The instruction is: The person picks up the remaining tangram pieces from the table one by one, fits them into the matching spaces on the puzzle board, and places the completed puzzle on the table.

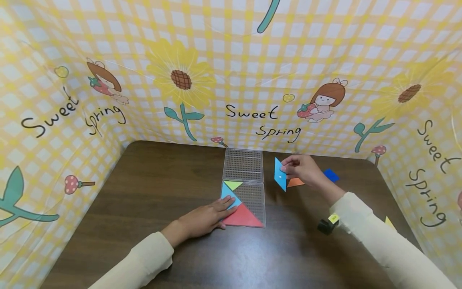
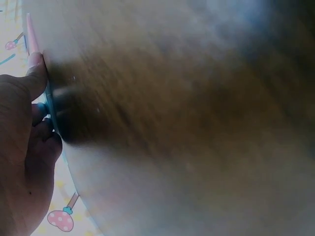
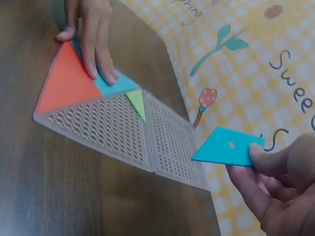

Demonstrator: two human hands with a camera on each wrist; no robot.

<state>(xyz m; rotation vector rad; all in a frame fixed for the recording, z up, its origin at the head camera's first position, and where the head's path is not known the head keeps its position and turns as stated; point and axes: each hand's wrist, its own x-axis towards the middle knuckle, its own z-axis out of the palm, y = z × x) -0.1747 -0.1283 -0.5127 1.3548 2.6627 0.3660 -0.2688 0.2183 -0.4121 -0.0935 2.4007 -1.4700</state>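
Observation:
My right hand pinches a light blue four-sided tangram piece above the table, right of the hinged grid board. In the right wrist view, thumb and fingers grip one end of that piece, which has a small pale spot on it. My left hand rests with extended fingers on another light blue tangram piece, partly covering it. This piece, a red triangle and a small light green triangle lie on the near grid panel.
The far grid panel adjoins the near one. An orange piece and a dark blue piece lie behind my right hand; a yellow piece peeks past the right sleeve. A small black device is at that cuff. Checked cloth surrounds the table.

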